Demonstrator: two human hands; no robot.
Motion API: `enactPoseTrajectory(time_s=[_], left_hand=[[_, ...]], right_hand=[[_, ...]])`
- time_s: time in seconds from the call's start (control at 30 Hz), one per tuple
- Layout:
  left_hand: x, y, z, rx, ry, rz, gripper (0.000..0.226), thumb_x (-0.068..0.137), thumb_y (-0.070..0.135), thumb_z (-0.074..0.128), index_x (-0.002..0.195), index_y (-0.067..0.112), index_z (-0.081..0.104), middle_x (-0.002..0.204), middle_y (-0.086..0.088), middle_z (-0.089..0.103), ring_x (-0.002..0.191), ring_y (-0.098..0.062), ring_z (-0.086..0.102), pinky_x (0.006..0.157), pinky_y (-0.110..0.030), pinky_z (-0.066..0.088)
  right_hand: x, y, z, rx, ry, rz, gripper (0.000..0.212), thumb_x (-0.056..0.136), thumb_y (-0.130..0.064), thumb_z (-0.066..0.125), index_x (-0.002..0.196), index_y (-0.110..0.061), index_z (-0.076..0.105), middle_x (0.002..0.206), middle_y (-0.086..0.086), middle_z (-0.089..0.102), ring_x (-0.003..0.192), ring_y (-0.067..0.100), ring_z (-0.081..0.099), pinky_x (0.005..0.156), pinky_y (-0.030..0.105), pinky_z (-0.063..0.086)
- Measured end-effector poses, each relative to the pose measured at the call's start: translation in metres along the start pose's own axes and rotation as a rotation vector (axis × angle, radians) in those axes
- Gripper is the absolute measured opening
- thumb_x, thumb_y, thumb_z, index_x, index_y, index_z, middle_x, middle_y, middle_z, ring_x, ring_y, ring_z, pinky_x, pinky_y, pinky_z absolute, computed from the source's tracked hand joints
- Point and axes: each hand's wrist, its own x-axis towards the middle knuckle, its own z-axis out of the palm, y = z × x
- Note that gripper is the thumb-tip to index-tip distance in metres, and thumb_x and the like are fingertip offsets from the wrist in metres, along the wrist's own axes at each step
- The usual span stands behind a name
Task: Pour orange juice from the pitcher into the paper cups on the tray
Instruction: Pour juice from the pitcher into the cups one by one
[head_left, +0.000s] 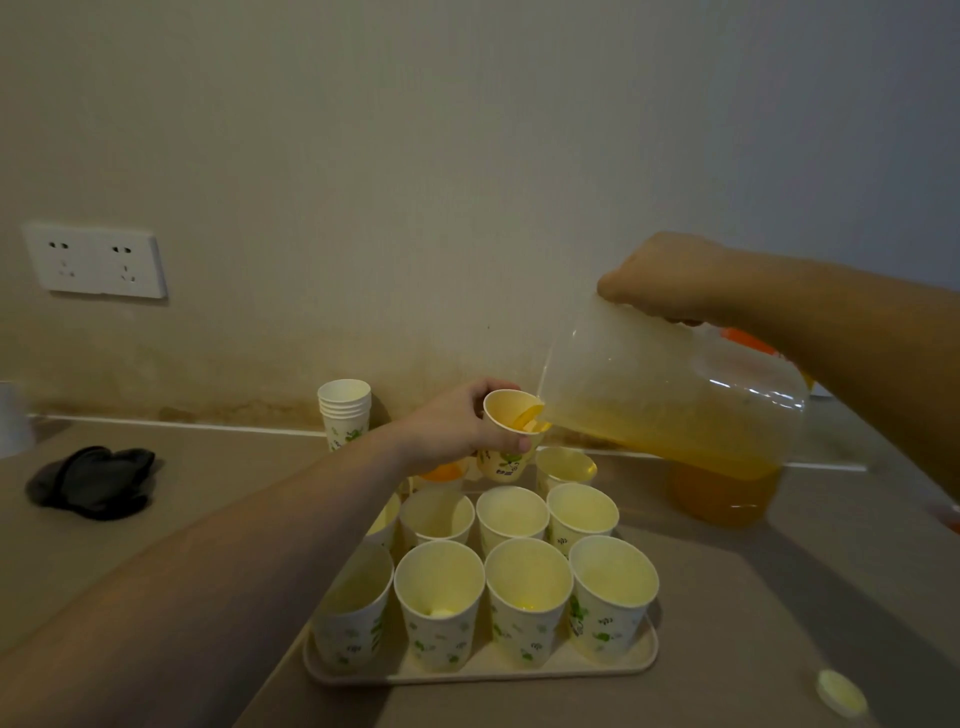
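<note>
Head view: clear plastic pitcher (670, 395) tilted w/ spout over round paper cup (511, 434)

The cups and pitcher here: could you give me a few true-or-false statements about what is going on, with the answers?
1. The left hand holds a paper cup lifted above the tray. True.
2. The pitcher stands upright on the counter. False: the right hand tips it, spout at the held cup's rim.
3. Juice is running into the held cup. True.
4. A stack of cups stands on the tray. False: it stands on the counter by the wall, behind the tray.
5. The black cloth lies inside the tray. False: it lies on the counter, far left.
</note>
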Motion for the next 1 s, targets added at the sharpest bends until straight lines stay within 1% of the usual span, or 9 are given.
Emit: enactPoseTrajectory(time_s=[0.13,0.37,0.53,0.67,0.87,1.0], left_hand=[[-0.0007,-0.0001,-0.0003,0.001,-0.002,-0.006,0.068,0.081,0.017,0.086,0.135,0.034,0.049,0.119,0.013,0.060,0.103,-0.004,0.059,0.070,-0.015,0.055],[-0.0018,-0.0007,-0.0010,0.008,0.001,-0.001,0.068,0.081,0.016,0.086,0.137,0.031,0.050,0.120,0.011,0.060,0.103,-0.004,0.060,0.069,-0.012,0.054],[-0.0014,-0.0015,-0.0012,0.005,0.002,-0.008,0.071,0.081,0.015,0.086,0.141,0.028,0.049,0.118,0.013,0.060,0.100,-0.002,0.059,0.066,-0.010,0.052],[-0.0006,-0.0014,-0.0025,0.016,0.000,-0.014,0.071,0.082,0.017,0.085,0.141,0.030,0.049,0.117,0.015,0.059,0.101,-0.002,0.059,0.066,-0.011,0.052],[0.0003,-0.0004,-0.0028,0.045,0.018,0.000,0.067,0.083,0.018,0.085,0.138,0.032,0.049,0.114,0.017,0.059,0.097,0.000,0.058,0.062,-0.008,0.050],[0.0007,-0.0018,-0.0034,0.051,0.027,0.000,0.067,0.080,0.022,0.087,0.134,0.036,0.050,0.116,0.017,0.060,0.100,0.000,0.059,0.066,-0.010,0.051]], right_hand=[[0.0002,0.0004,-0.0007,-0.001,0.004,0.005,0.036,0.092,-0.029,0.056,0.063,-0.007,0.052,0.055,0.011,0.047,0.042,0.023,0.042,0.053,0.025,0.035],[-0.0017,0.0005,0.0000,0.034,0.002,0.012,0.035,0.092,-0.027,0.056,0.063,-0.007,0.051,0.056,0.011,0.046,0.045,0.022,0.041,0.053,0.025,0.034],[-0.0019,-0.0003,0.0006,0.038,-0.002,0.015,0.034,0.091,-0.026,0.056,0.063,-0.007,0.051,0.057,0.012,0.046,0.046,0.022,0.041,0.053,0.025,0.033],[-0.0015,-0.0005,0.0008,0.051,-0.003,0.015,0.034,0.092,-0.027,0.056,0.065,-0.006,0.052,0.058,0.012,0.046,0.046,0.022,0.040,0.052,0.025,0.032],[-0.0009,-0.0011,-0.0002,0.057,-0.005,0.012,0.033,0.091,-0.026,0.056,0.064,-0.008,0.051,0.057,0.010,0.045,0.045,0.022,0.040,0.053,0.025,0.033],[-0.0013,-0.0027,-0.0004,0.024,0.000,0.006,0.035,0.092,-0.026,0.056,0.063,-0.007,0.051,0.056,0.010,0.045,0.044,0.023,0.041,0.052,0.024,0.033]])
